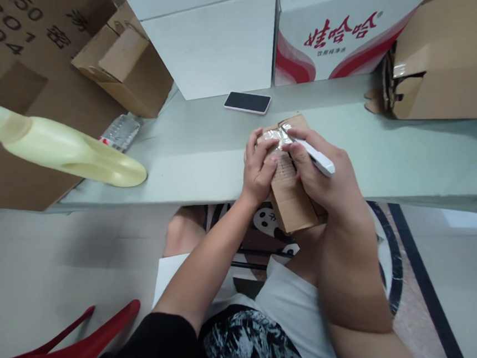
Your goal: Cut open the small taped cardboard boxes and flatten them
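A small brown cardboard box rests at the front edge of the table, partly sticking out over my lap. Shiny clear tape lies across its far end. My left hand wraps round the left side of the box and steadies it. In my right hand is a white utility knife, its tip end down at the taped part of the box. The blade itself is too small to make out. Behind the box, a phone with a dark screen lies on the table.
White cartons and a red-and-white water carton stand along the back. Brown boxes are at the right and left. A pale yellow bottle-like object juts in from the left, near a clear plastic bottle.
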The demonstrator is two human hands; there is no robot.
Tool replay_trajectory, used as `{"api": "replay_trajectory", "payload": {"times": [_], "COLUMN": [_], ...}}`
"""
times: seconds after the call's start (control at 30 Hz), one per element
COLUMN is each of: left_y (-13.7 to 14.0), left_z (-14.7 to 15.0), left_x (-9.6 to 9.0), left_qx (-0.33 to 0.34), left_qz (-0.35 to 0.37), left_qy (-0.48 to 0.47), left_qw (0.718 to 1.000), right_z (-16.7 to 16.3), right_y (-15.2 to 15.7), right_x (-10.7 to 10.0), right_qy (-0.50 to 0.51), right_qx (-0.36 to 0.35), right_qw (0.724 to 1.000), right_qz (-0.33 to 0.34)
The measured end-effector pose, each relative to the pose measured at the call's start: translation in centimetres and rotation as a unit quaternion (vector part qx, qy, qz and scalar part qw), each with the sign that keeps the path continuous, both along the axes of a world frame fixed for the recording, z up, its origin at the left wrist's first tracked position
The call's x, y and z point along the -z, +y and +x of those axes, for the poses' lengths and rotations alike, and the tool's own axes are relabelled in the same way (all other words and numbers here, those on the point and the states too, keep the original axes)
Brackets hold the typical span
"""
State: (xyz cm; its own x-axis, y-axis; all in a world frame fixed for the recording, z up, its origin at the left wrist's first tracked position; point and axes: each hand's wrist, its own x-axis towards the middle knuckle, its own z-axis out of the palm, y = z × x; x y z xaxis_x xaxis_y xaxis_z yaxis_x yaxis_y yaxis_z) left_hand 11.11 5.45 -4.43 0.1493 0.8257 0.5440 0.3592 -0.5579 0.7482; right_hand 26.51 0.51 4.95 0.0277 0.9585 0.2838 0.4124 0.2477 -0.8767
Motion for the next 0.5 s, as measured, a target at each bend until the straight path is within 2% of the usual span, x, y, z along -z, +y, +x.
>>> {"api": "replay_trajectory", "payload": {"times": [0.3, 0.5], "left_y": [0.01, -0.10], "left_z": [0.08, 0.10], "left_x": [0.03, -0.18], "left_qx": [-0.006, -0.002], "left_qz": [-0.009, -0.008], "left_qy": [0.009, -0.015], "left_qw": [1.000, 1.000], "right_z": [0.19, 0.00], "right_y": [0.72, 0.77], "right_x": [0.38, 0.43], "right_qy": [0.023, -0.003], "right_qx": [-0.006, 0.016], "right_qw": [1.000, 1.000], "right_qz": [-0.003, 0.002]}}
